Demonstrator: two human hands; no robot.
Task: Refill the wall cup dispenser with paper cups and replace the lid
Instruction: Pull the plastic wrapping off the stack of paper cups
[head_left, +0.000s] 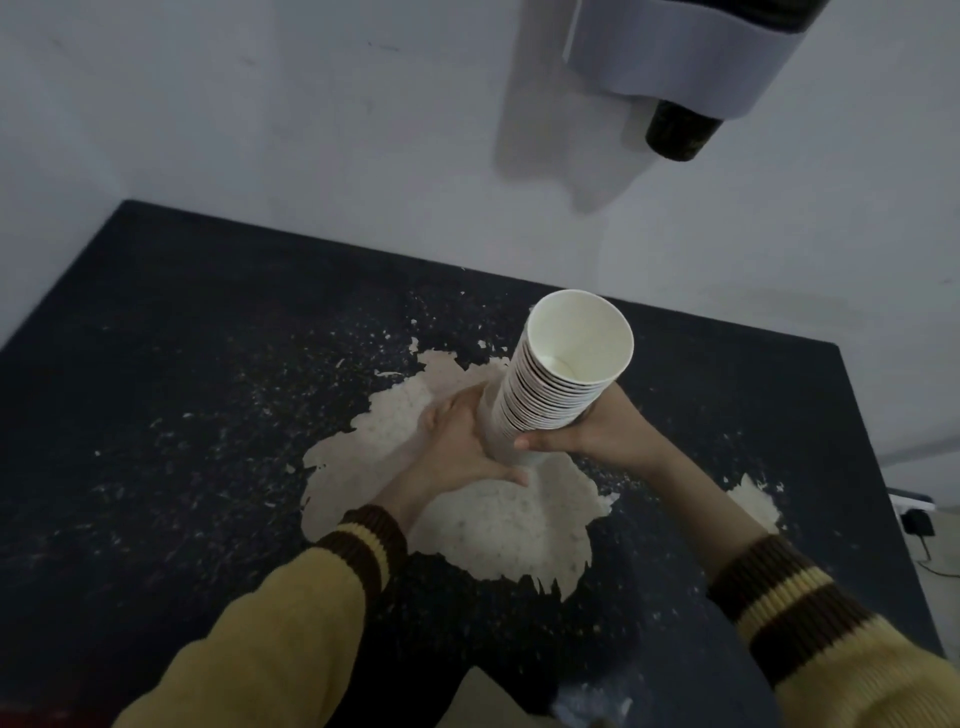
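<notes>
A tall stack of white paper cups (561, 384) stands open end up over the middle of the dark table (208, 338). My left hand (462, 441) holds the lower part of the stack from the left, thumb near its base. My right hand (587, 431) grips it from the right, thumb across the front. On the wall at the upper right hangs the cup dispenser (675, 52), a pale holder with a dark tube end (680, 130) sticking out below. No lid is in view.
The dark tabletop is worn, with a large pale patch (467, 514) under my hands and a smaller pale patch (753, 504) at the right. A white wall (311, 104) runs behind. A power strip and cable (914, 514) lie beyond the table's right edge.
</notes>
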